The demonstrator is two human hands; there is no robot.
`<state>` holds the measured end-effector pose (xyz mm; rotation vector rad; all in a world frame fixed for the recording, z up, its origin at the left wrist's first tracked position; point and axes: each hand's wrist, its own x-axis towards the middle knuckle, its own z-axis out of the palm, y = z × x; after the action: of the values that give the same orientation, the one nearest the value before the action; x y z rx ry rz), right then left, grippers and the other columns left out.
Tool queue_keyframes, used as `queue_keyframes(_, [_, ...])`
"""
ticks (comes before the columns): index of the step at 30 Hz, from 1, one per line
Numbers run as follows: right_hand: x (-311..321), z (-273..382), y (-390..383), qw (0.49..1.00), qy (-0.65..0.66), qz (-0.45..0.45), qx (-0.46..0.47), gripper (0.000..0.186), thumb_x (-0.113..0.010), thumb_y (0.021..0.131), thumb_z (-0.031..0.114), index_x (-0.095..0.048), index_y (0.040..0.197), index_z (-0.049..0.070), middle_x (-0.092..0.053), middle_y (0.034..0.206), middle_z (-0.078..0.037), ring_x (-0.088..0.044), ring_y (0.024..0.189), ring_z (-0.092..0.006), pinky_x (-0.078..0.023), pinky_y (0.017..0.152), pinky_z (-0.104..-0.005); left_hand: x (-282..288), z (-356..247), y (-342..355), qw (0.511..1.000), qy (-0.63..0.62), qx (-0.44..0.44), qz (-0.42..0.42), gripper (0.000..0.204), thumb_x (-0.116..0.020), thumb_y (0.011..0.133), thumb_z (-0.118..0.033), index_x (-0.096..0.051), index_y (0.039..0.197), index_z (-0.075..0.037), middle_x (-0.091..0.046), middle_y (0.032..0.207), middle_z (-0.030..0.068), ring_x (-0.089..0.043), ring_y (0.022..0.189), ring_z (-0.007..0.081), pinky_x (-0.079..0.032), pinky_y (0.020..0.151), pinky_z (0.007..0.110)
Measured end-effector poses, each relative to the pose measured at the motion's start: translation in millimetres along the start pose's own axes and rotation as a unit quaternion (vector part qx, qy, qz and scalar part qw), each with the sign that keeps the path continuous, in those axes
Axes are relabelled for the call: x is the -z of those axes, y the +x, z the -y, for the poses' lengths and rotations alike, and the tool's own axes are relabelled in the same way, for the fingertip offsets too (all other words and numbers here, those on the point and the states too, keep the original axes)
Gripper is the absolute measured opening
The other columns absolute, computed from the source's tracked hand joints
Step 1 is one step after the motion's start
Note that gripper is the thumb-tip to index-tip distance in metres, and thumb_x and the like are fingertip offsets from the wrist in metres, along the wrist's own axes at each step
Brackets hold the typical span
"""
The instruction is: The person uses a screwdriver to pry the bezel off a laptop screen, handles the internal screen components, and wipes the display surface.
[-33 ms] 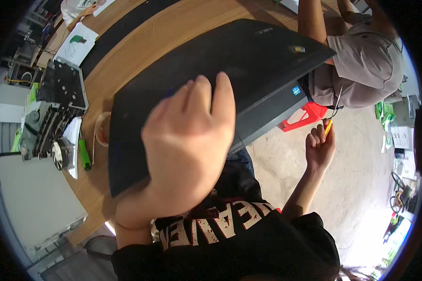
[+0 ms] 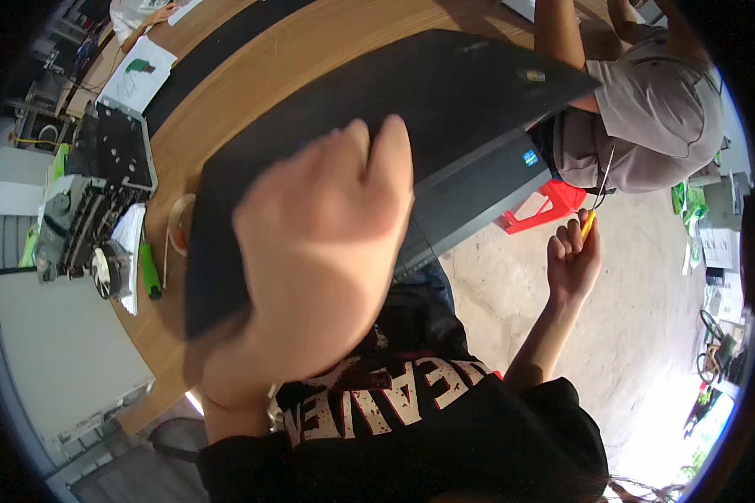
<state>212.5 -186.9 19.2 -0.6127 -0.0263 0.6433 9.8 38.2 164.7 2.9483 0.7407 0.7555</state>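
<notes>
A large black computer case side panel (image 2: 461, 92) is tilted up over the dark case (image 2: 478, 184), whose front face carries a small blue sticker. My left hand (image 2: 323, 218) is closed at the panel's near edge, its back toward me; it is slightly blurred, and the thumb and the grip itself are hidden. Off to the right, over the floor, my right hand (image 2: 575, 256) is closed round the yellow handle of a screwdriver (image 2: 590, 222). Its long thin shaft points up, toward another person's clothing.
At the left of the wooden table (image 2: 302, 63) lie metal computer parts, a fan (image 2: 105, 272), a green-handled tool (image 2: 149, 272) and a tape roll (image 2: 179, 225). A seated person (image 2: 654, 117) is close on the right, beside a red stool (image 2: 545, 208). Someone else's hand (image 2: 159, 15) shows far left.
My left hand and the black panel have shifted a little up and left together, showing more of the case's front face. My right hand with the screwdriver has barely moved.
</notes>
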Motion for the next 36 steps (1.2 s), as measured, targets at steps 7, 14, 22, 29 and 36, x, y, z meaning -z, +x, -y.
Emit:
queue_keyframes(7, [-34.7,-18.8,-5.2,0.988,-0.154,0.006,0.018,0.03,-0.036,0.099,0.032,-0.051,0.098,0.006,-0.032,0.061,0.006,-0.026,0.051,-0.0044,-0.021,0.049,-0.0205,49.3,37.0,72.5,0.995,-0.05,0.013,0.079,0.031,-0.068,0.08,-0.029,-0.067,0.099,-0.004,-0.066,0.094,0.013,-0.064,0.089,0.0246,-0.049,0.079,0.031])
queue_keyframes(14, [-59.3,-55.7,17.5,0.676,-0.675,0.121,0.269,0.023,-0.06,0.084,0.016,-0.054,0.099,-0.001,-0.062,0.098,-0.013,-0.06,0.084,-0.0242,-0.047,0.077,-0.0343,69.9,79.1,137.1,0.992,-0.032,-0.05,0.109,0.024,-0.073,0.074,-0.02,-0.069,0.085,0.002,-0.063,0.063,0.0038,-0.052,0.056,0.0073,-0.041,0.055,0.024])
queue_keyframes(22, [-85.7,-77.2,47.3,0.534,-0.754,0.206,0.323,0.024,-0.066,0.076,0.011,-0.051,0.091,0.0,-0.062,0.111,-0.014,-0.056,0.109,-0.0326,-0.041,0.095,-0.0472,3.1,199.5,230.3,0.974,0.171,0.082,0.127,0.052,-0.066,0.077,-0.045,-0.065,0.102,0.001,-0.066,0.096,0.0182,-0.063,0.087,0.0232,-0.047,0.078,0.034])
queue_keyframes(29, [-94.5,-83.0,50.6,0.544,-0.747,0.209,0.321,0.022,-0.065,0.073,0.009,-0.047,0.084,0.003,-0.062,0.108,-0.014,-0.058,0.106,-0.033,-0.041,0.092,-0.0471,-181.3,352.1,196.2,0.985,0.081,-0.076,-0.134,0.044,-0.054,0.089,-0.034,-0.052,0.123,-0.007,-0.054,0.12,0.0186,-0.051,0.112,0.0325,-0.04,0.093,0.039])
queue_keyframes(36, [-88.7,-81.3,57.6,0.55,-0.755,0.178,0.31,0.022,-0.064,0.071,0.008,-0.046,0.082,0.004,-0.063,0.106,-0.013,-0.059,0.103,-0.0317,-0.043,0.09,-0.044,-173.1,115.3,228.5,0.938,-0.141,-0.239,-0.208,0.039,-0.051,0.087,-0.044,-0.057,0.104,-0.01,-0.062,0.095,0.0098,-0.055,0.097,0.0298,-0.037,0.085,0.05])
